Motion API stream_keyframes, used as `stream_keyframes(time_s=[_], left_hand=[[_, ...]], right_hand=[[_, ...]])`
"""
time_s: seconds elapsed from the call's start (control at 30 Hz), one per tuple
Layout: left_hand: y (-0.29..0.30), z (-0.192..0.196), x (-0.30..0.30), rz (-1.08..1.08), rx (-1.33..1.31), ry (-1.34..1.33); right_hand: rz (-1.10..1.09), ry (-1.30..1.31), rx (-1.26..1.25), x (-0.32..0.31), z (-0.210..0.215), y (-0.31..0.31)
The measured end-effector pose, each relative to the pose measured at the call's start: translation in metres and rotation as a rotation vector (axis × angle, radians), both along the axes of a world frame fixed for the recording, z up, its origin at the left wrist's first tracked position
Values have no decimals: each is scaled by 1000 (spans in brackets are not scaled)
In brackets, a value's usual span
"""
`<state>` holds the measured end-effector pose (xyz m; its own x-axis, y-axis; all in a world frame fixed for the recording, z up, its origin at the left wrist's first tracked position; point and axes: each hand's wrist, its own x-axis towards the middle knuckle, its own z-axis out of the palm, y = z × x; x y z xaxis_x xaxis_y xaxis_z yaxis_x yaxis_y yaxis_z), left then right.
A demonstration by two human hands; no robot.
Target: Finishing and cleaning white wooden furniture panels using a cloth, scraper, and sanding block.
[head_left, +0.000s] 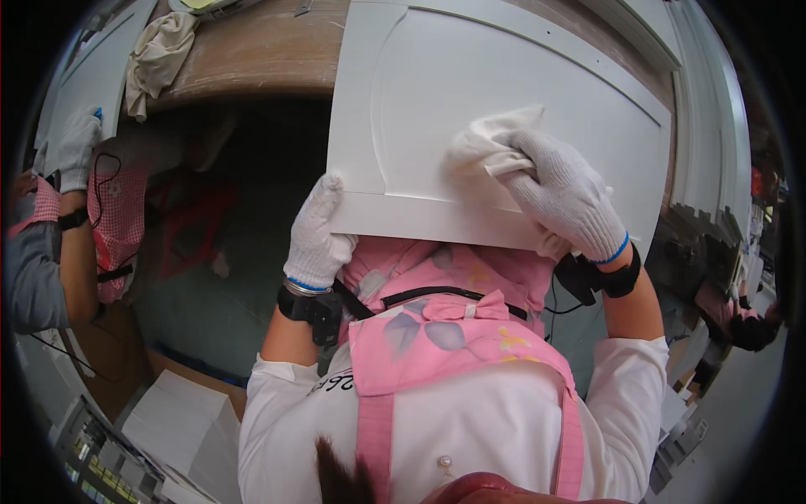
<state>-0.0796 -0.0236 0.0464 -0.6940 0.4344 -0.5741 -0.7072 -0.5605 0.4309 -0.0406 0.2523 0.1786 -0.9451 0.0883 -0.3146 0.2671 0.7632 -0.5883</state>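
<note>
A white cabinet door panel [504,92] with a raised frame and a curved moulding lies in front of me, its near edge overhanging my lap. My left hand [317,231], in a white knitted glove, grips the panel's near left corner; its thumb rests along the side edge and the other fingers are partly hidden. In my gloved right hand [567,189] is a bunched white cloth [495,143], held against or just above the panel's face; I cannot tell which.
Under the panel is a worn brown table [260,50]. A crumpled beige cloth [159,59] hangs over its edge at the far left. Beside it, a co-worker's gloved hand [80,147] holds another white panel [84,76]. White boards [714,109] stand at the right; a box [180,420] sits lower left.
</note>
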Motion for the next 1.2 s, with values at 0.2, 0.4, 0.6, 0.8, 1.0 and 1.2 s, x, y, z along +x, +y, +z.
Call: stream_keyframes(time_s=[0.2, 0.4, 0.6, 0.8, 1.0, 1.2], left_hand=[[-37, -36, -9, -194, 182, -12], [-27, -37, -4, -77, -146, 81], [-28, -42, -7, -60, -49, 115], [-33, -24, -6, 29, -184, 20], [-16, -5, -8, 30, -261, 7], [-5, 4, -5, 35, -228, 7]], right_hand=[[486, 553, 218, 11, -82, -92], [79, 457, 402, 129, -71, 83], [-1050, -90, 945, 289, -34, 281], [-322, 623, 467, 152, 9, 151], [12, 393, 556, 142, -56, 122], [-878, -572, 839, 281, -56, 280]])
